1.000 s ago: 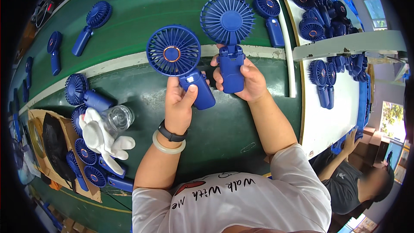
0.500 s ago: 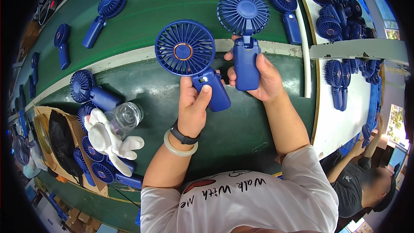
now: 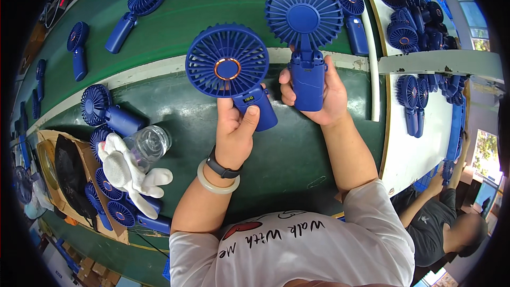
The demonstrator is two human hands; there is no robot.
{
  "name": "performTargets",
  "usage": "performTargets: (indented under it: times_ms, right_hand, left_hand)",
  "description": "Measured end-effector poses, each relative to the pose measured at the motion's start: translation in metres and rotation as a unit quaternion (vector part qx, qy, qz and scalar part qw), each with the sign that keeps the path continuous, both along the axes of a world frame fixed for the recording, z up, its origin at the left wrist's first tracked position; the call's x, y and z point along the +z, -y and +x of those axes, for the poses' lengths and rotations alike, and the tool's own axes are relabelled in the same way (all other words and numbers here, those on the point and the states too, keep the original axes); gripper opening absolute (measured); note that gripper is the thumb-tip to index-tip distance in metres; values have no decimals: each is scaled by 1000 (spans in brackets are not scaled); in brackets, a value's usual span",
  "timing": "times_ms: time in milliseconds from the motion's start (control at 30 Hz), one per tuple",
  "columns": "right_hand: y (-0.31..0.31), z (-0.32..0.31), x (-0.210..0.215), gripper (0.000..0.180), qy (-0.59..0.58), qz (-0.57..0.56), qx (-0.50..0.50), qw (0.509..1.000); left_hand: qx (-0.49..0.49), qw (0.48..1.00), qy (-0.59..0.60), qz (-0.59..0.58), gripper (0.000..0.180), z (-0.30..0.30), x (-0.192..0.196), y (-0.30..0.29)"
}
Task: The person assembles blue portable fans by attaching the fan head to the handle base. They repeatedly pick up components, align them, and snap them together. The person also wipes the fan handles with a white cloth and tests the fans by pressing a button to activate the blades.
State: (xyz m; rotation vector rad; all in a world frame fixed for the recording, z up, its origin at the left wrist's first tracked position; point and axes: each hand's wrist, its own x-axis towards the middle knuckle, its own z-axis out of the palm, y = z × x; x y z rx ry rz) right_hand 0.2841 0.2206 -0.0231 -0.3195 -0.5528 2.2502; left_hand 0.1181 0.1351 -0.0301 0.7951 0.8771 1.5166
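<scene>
My left hand (image 3: 234,133) is wrapped round the handle of a blue handheld fan (image 3: 227,68), thumb just under a small lit display on it. The grille with its copper-coloured ring is turned up toward me. In my right hand (image 3: 332,95) is a second blue handheld fan (image 3: 304,18), gripped by its handle, with its plain-centred side showing. Both fans are held upright side by side above the bench, their heads close together. The right fingers are partly hidden behind that handle.
Several blue fans lie on the green conveyor belt (image 3: 186,0). At left are a clear plastic jar (image 3: 151,143), white gloves (image 3: 125,170) and a cardboard box (image 3: 69,180). More fans crowd a white table (image 3: 409,159) at right, where a co-worker (image 3: 438,223) sits.
The right-hand fan's handle has turned slightly and its head has come closer. The left-hand fan has tilted a little. Fans on the belt have shifted slightly to the right.
</scene>
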Motion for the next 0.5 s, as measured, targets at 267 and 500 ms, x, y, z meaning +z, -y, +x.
performTargets:
  times_ms: [267, 500]
  right_hand:
    - [5, 3, 1, 48, 165, 72, -28, 983]
    - [7, -7, 7, 48, 297, 110, -81, 945]
  left_hand:
    - [-12, 999, 26, -26, 48, -1, -1, -1]
    - [22, 999, 27, -30, 48, -2, -1, -1]
